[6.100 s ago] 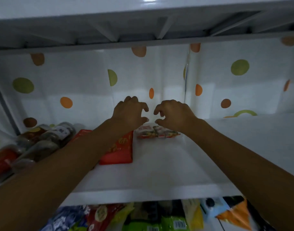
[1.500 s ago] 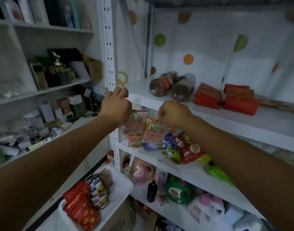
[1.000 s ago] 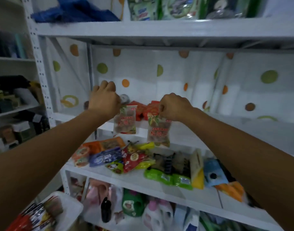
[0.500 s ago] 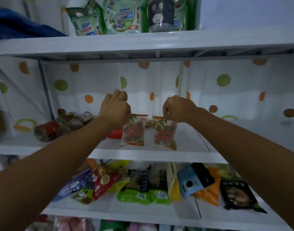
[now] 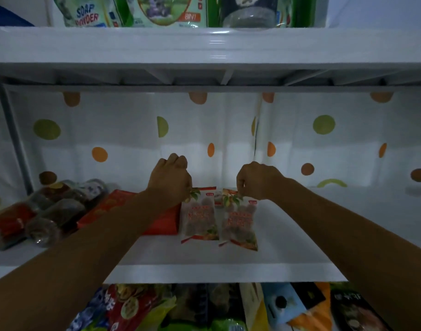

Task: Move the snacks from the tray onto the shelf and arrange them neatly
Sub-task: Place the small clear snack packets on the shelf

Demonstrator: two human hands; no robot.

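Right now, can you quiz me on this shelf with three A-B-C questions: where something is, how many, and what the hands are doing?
1. Where are the jars? A left end of the shelf; B right end; C top shelf.
2. How many packets do the left hand and right hand hold? A one; B two; C four.
3. How are they held? A pinched by their top edges; B flat on open palms; C not touched.

Answers: 1 A, the jars lie at the shelf's left end. 2 B, each hand holds one. 3 A, curled fingers pinch each top edge.
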